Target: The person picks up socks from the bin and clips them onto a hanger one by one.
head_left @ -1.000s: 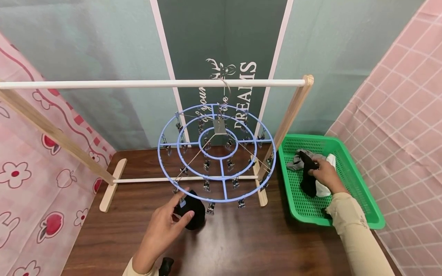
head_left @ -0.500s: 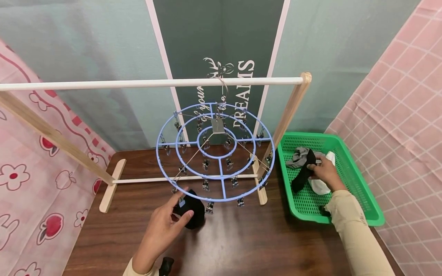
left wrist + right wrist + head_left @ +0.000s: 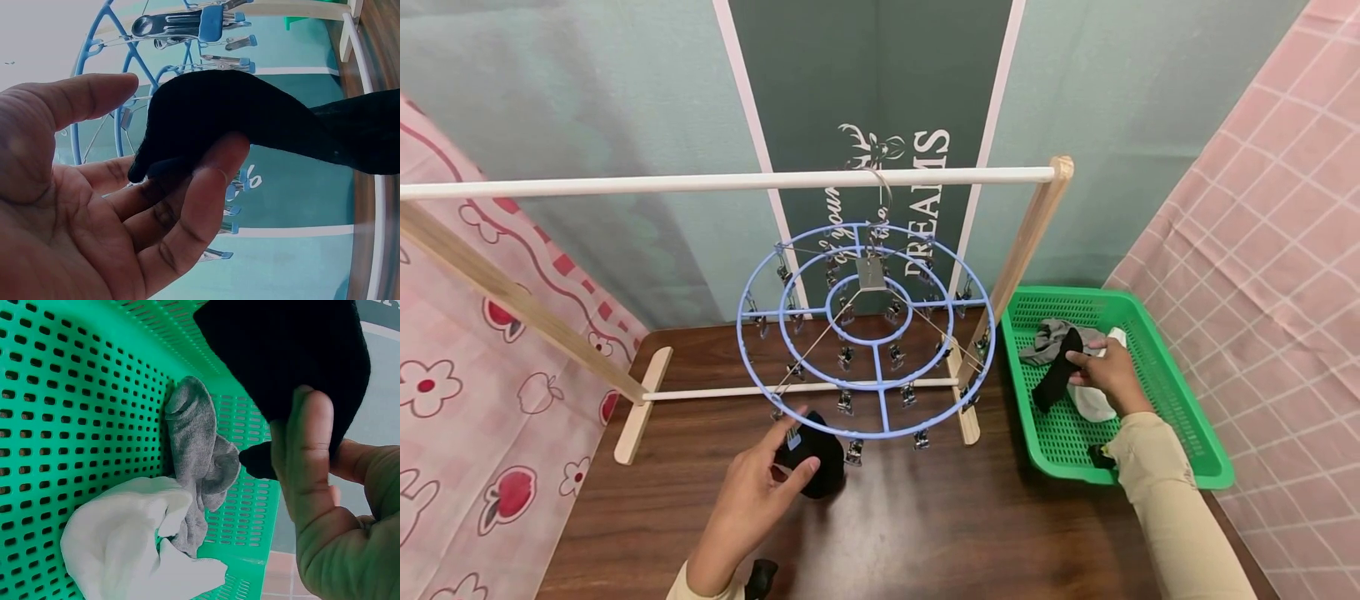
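Observation:
My left hand [image 3: 752,492] holds a black sock [image 3: 823,467] with a pale blue mark, just below the front left of the round blue clip hanger [image 3: 880,386]. In the left wrist view, the fingers curl against this sock [image 3: 219,106] while the thumb stands apart from it. Over the green basket [image 3: 1180,400], my right hand [image 3: 1108,375] pinches another black sock [image 3: 1056,379] between thumb and fingers. Beneath that hand lie a grey sock [image 3: 194,431] and a white sock [image 3: 125,531]. A small dark item with yellow [image 3: 1101,456] sits by the basket's near wall.
The hanger hooks onto the white rail [image 3: 700,181] of a wooden rack [image 3: 1026,250]. Several metal clips [image 3: 853,451] dangle from its rings. Another black item [image 3: 762,577] lies near my left wrist on the brown table [image 3: 925,533]. Cloth hangs on the sides and back.
My right hand has shifted the black sock slightly left in the basket, showing more of the grey sock and the dark item with yellow. The left hand stays nearly still.

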Action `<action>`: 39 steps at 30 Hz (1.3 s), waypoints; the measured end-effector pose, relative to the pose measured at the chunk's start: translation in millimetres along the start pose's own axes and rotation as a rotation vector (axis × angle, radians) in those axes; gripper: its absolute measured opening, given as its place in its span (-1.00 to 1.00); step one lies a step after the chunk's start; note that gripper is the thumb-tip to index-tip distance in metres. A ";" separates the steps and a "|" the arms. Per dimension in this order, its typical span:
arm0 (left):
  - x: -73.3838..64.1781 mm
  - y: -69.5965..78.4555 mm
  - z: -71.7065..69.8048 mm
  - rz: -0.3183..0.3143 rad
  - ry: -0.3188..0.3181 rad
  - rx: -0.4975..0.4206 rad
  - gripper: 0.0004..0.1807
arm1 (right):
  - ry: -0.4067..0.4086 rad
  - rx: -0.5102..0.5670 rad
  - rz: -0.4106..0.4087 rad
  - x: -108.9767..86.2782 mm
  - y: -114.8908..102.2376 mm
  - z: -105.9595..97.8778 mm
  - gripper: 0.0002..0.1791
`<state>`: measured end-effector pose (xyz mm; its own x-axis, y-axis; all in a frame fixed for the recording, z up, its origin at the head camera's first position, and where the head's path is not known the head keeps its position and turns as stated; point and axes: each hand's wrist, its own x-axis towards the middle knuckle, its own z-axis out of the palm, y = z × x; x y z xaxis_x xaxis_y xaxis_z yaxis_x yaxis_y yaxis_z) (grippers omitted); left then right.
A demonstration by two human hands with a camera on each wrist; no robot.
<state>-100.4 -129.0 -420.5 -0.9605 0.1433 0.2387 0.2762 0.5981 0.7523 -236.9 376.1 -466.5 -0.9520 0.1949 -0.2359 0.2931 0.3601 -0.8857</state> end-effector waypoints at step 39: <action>-0.1 -3.5 -0.8 0.001 0.002 -0.002 -0.34 | -0.100 0.118 -0.046 -7.6 -12.2 2.0 -0.36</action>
<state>-101.3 -131.8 -422.6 -0.9601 0.1420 0.2410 0.2773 0.5964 0.7533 -233.4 368.4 -454.8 -0.9699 0.0869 -0.2273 0.2422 0.2554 -0.9360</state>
